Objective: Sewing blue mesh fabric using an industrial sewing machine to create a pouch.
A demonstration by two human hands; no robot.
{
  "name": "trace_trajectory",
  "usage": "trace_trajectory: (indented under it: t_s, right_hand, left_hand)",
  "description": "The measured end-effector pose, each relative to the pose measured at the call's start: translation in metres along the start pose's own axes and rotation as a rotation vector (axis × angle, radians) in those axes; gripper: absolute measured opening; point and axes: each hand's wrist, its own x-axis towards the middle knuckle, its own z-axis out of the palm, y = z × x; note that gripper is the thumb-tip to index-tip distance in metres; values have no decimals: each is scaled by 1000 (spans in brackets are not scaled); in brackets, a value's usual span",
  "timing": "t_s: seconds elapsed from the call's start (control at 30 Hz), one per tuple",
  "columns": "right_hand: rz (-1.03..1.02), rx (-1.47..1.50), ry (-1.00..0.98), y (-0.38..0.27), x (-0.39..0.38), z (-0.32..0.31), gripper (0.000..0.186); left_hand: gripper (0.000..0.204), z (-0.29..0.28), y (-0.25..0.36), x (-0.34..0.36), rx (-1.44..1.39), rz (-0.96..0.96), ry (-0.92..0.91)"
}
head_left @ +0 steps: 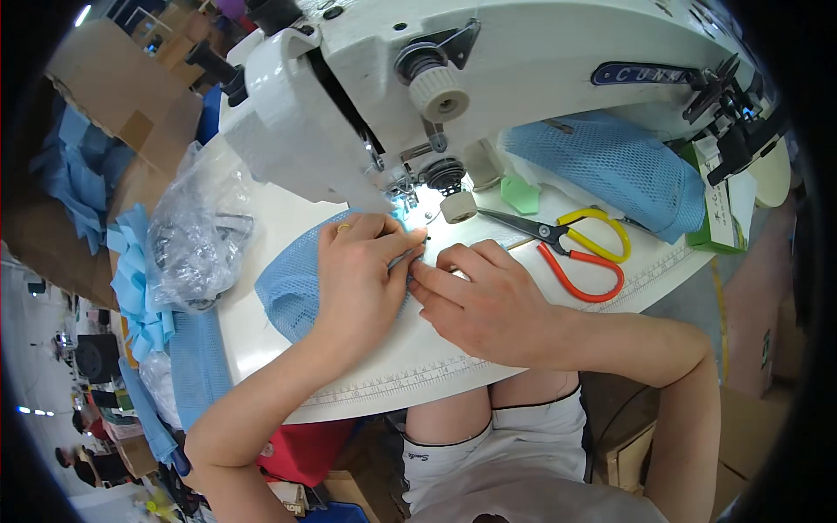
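Under the white sewing machine (pixel 279 122) lies a piece of blue mesh fabric (pixel 292 279) on the white table (pixel 248 344). My left hand (pixel 362 270) presses on it just in front of the presser foot (pixel 403 193), fingers bent and pinching its edge. My right hand (pixel 475 301) meets it from the right, thumb and index finger together at that edge; the small bit they hold is mostly hidden. Scissors (pixel 588 253) with yellow and red handles lie to my right, beside a small green piece (pixel 519 196).
A cardboard box (pixel 139 87) with blue fabric stands left, beside a clear plastic bag (pixel 196 253) and blue strips (pixel 139 270). More mesh (pixel 610 166) and a green-and-white box (pixel 715 231) sit at the right. People (pixel 83 462) appear in the far left background.
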Motion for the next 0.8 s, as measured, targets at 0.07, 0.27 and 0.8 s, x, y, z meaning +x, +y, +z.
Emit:
trace_trajectory:
  t_s: [0.07, 0.27, 0.8]
  right_hand:
    - [11, -17, 10, 0, 0, 0, 36]
    - [29, -15, 7, 1, 3, -3, 36]
    - [105, 33, -25, 10, 7, -12, 45]
  left_hand:
    - [16, -3, -1, 1, 8, 10, -31]
    - [18, -2, -2, 1, 16, 29, -35]
    - [17, 5, -5, 3, -68, -37, 29]
